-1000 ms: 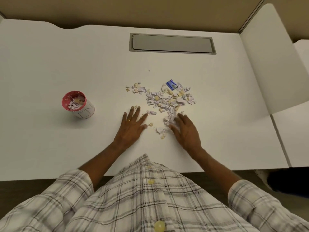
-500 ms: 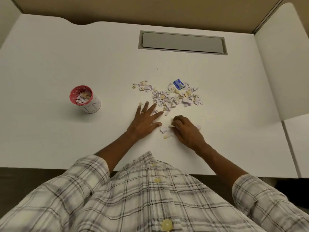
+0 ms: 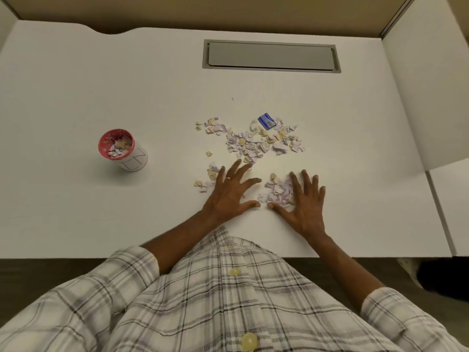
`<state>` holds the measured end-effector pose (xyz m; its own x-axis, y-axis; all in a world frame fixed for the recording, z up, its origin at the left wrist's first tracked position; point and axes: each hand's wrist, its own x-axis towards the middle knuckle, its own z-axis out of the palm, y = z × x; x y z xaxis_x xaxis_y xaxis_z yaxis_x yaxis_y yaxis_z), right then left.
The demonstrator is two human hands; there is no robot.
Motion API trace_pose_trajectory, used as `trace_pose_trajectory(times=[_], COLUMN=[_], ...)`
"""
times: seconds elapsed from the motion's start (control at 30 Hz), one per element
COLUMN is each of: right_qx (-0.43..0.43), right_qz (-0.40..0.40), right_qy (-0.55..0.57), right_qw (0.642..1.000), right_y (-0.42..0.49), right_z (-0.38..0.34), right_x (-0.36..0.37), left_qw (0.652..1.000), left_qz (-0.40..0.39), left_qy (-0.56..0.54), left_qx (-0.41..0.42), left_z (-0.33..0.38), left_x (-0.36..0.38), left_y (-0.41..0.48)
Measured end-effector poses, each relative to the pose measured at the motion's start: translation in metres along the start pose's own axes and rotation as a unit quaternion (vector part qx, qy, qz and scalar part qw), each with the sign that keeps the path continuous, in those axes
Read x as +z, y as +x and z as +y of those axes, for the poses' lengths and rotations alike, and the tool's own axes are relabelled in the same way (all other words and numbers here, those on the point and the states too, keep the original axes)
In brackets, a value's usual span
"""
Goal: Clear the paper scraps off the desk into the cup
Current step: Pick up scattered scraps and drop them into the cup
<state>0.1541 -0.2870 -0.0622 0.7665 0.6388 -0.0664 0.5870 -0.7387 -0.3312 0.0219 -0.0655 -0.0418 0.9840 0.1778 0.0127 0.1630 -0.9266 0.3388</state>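
A loose pile of white, lilac and cream paper scraps lies in the middle of the white desk. A smaller clump of scraps sits between my hands, against my right hand's fingers. My left hand lies flat with fingers spread, a few scraps just left of it. My right hand is also flat and spread on the desk. A white cup with a red rim stands to the left, holding some scraps.
A small blue card-like piece lies at the far edge of the pile. A grey cable hatch is set into the desk's far side. A white side panel rises on the right.
My right hand has gone from curled over scraps to flat and spread, leaving a clump beside it. My left hand stays flat and has shifted slightly.
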Motion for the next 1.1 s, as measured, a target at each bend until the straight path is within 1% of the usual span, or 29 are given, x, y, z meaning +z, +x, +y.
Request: trace_pose_trajectory(times=[0.03, 0.1, 0.13, 0.2, 0.23, 0.3, 0.37, 0.43, 0.5, 0.57, 0.6, 0.67, 0.73, 0.8, 0.83, 0.87, 0.93, 0.97, 1.0, 1.03, 1.07, 1.1], right_qx=[-0.007, -0.043, -0.073, -0.136, -0.164, -0.214, -0.241, -0.236, -0.225, -0.220, -0.215, -0.215, -0.224, -0.238, -0.237, -0.228, -0.209, -0.209, -0.214, -0.216, -0.214, -0.209], right_qz=[-0.005, -0.005, -0.004, -0.006, -0.007, 0.000, 0.012, 0.024, 0.032, 0.022, -0.002, -0.065, -0.116, -0.135, -0.140, -0.145, -0.142, -0.129, -0.115, -0.105, -0.099, -0.094], right_qy=[-0.003, 0.016, 0.023, 0.023, 0.025, 0.038, 0.051, 0.057, 0.059, 0.044, 0.034, 0.015, -0.001, -0.027, -0.036, -0.041, -0.047, -0.046, -0.041, -0.034, -0.028, -0.025], right_qw=[1.000, 0.999, 0.997, 0.990, 0.986, 0.976, 0.969, 0.970, 0.972, 0.974, 0.976, 0.974, 0.968, 0.962, 0.961, 0.962, 0.967, 0.968, 0.969, 0.970, 0.972, 0.973], right_y=[0.002, 0.008, 0.011, 0.018, 0.021, 0.023, 0.023, 0.023, 0.023, 0.020, 0.017, 0.008, 0.001, -0.004, -0.007, -0.009, -0.013, -0.014, -0.013, -0.011, -0.008, -0.004], right_z=[-0.003, -0.011, -0.016, -0.025, -0.030, -0.040, -0.046, -0.048, -0.046, -0.043, -0.041, -0.037, -0.035, -0.037, -0.039, -0.042, -0.050, -0.053, -0.056, -0.059, -0.061, -0.064], right_x=[0.003, 0.004, 0.005, 0.007, 0.008, 0.013, 0.015, 0.014, 0.009, 0.003, -0.001, -0.010, -0.016, -0.018, -0.017, -0.015, -0.014, -0.013, -0.013, -0.012, -0.012, -0.013], left_qw=[1.000, 0.998, 0.996, 0.992, 0.991, 0.991, 0.990, 0.987, 0.985, 0.986, 0.988, 0.995, 0.999, 0.994, 0.991, 0.992, 0.998, 0.999, 0.999, 0.997, 0.997, 0.998], left_qz=[-0.002, 0.019, 0.037, 0.081, 0.096, 0.116, 0.135, 0.156, 0.168, 0.161, 0.144, 0.085, 0.007, -0.050, -0.063, -0.057, -0.019, 0.004, 0.018, 0.024, 0.011, 0.001], left_qy=[0.001, -0.037, -0.053, -0.048, -0.044, -0.047, -0.037, -0.021, -0.030, -0.037, -0.030, -0.011, 0.032, 0.096, 0.116, 0.112, 0.050, 0.006, -0.047, -0.069, -0.075, -0.064], left_qx=[0.018, 0.041, 0.055, 0.084, 0.084, 0.053, 0.028, 0.020, -0.003, -0.028, -0.037, -0.048, -0.043, -0.025, -0.009, 0.011, 0.043, 0.040, 0.013, -0.005, -0.014, -0.009], left_z=[0.003, -0.001, -0.006, -0.020, -0.029, -0.045, -0.059, -0.072, -0.081, -0.091, -0.095, -0.099, -0.102, -0.104, -0.105, -0.105, -0.103, -0.101, -0.098, -0.097, -0.096, -0.095], left_x=[0.003, 0.004, 0.003, 0.001, 0.000, -0.006, -0.013, -0.020, -0.027, -0.032, -0.033, -0.034, -0.035, -0.035, -0.037, -0.041, -0.045, -0.046, -0.049, -0.051, -0.052, -0.050], left_y=[0.001, -0.001, -0.004, -0.007, -0.008, -0.012, -0.015, -0.018, -0.021, -0.022, -0.021, -0.022, -0.024, -0.024, -0.023, -0.022, -0.022, -0.024, -0.027, -0.030, -0.032, -0.032])
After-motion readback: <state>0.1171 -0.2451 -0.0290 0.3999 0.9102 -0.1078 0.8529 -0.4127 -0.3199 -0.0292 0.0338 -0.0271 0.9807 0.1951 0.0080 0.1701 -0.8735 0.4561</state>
